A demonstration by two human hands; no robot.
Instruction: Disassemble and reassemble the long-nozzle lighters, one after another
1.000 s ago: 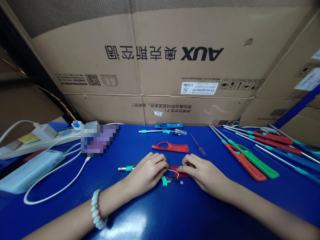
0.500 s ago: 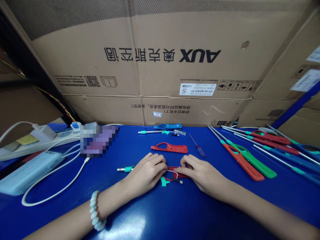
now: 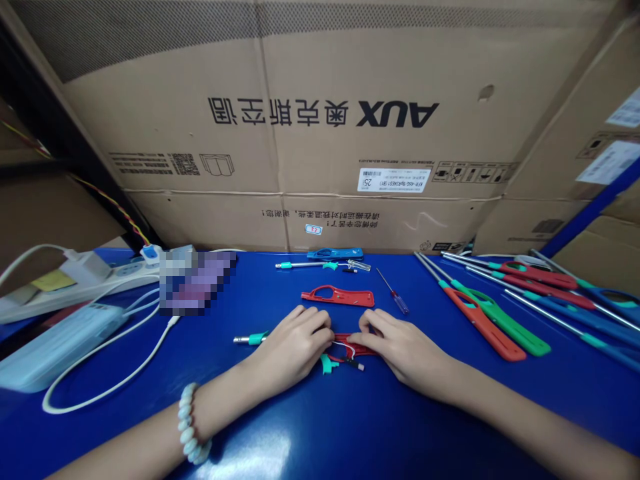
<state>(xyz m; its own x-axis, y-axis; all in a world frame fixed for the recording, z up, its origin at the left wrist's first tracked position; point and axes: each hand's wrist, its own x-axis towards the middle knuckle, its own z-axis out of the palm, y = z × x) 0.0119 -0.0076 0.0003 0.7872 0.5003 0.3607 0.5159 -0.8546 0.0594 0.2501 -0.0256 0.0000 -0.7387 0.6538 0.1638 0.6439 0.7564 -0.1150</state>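
Between my hands, an opened red lighter half-shell point(image 3: 343, 338) of the long-nosed kind lies on the table. My left hand point(image 3: 300, 339) closes its fingers over the left part of this lighter. From under that hand a metal tube point(image 3: 241, 340) with a green collar sticks out to the left. My right hand point(image 3: 395, 341) pinches the shell's right end with thumb and forefinger. Thin white wire loops between the fingertips. Just below are a green trigger point(image 3: 328, 364) and a small black cylindrical part point(image 3: 354, 363). The palms hide much of the shell.
Behind lie another red half-shell point(image 3: 345, 297), a blue half-shell point(image 3: 334, 254) with its tube, and a screwdriver point(image 3: 399, 301). Several long lighters, among them an orange one point(image 3: 487, 327), lie at right. A power bank point(image 3: 60, 347) and white cable point(image 3: 100, 403) occupy the left. Cardboard point(image 3: 320, 160) stands behind.
Both hands keep almost the same place and grip. The black cylindrical part has shifted very slightly toward me.
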